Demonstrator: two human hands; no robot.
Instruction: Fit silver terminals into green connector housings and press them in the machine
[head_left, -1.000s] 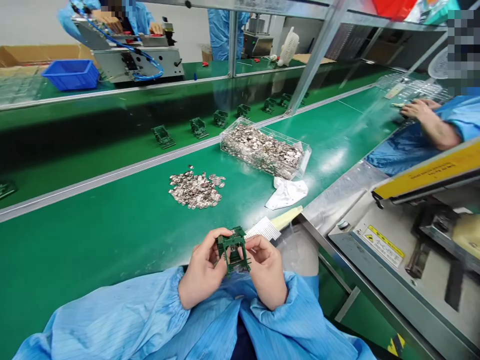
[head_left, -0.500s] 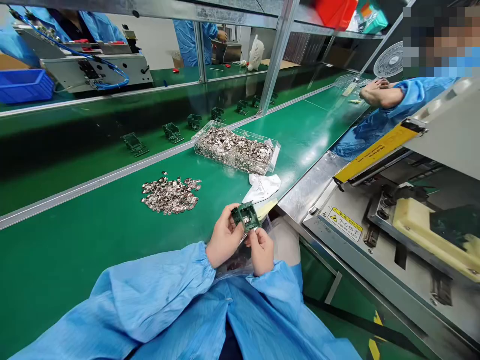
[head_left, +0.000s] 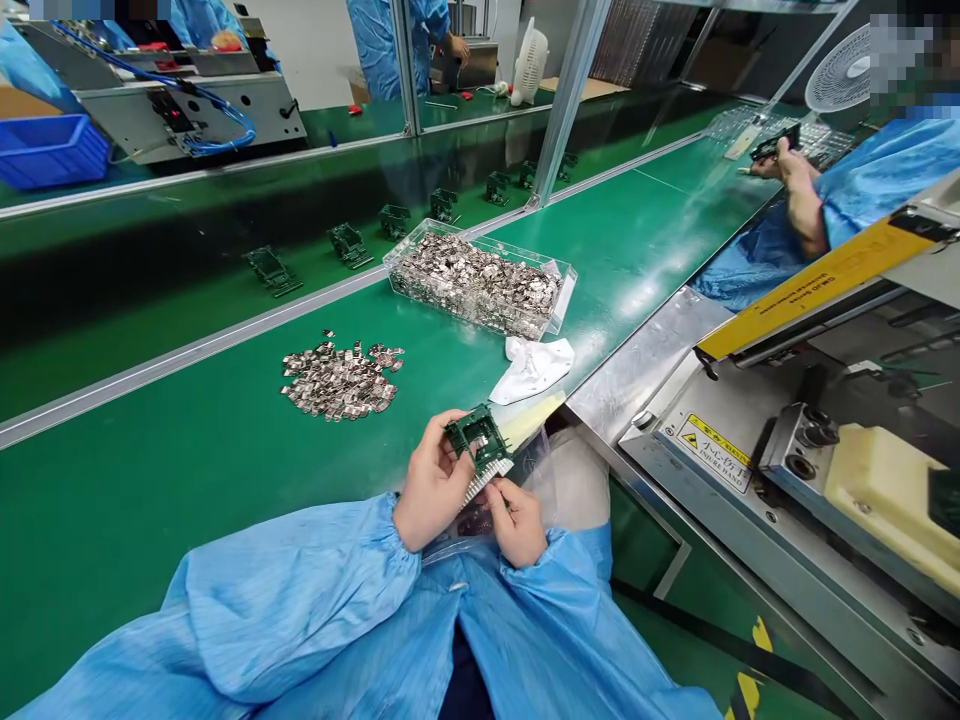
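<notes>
As a green worktop [head_left: 187,450] fills the view, a green plastic frame [head_left: 484,430] is held at its near edge

While the worktop stretches away to the upper right, a grey machine [head_left: 795,545] with a hand-injury warning label [head_left: 714,452] stands to its right. Beyond the metal rail [head_left: 292,310], similar green frames [head_left: 346,245] form a row. On the worktop sit a clear tray [head_left: 566,292] heaped with small metal pieces [head_left: 480,280], a loose metal pile [head_left: 341,380] to its left and a crumpled white cloth [head_left: 534,372] just beside the tray. The left hand [head_left: 431,490] clasps the frame between thumb and fingers. On the right hand [head_left: 517,525], thumb and forefinger come together just beside a white striped strip [head_left: 495,468] below the frame; whether they grip anything, I cannot tell.
</notes>
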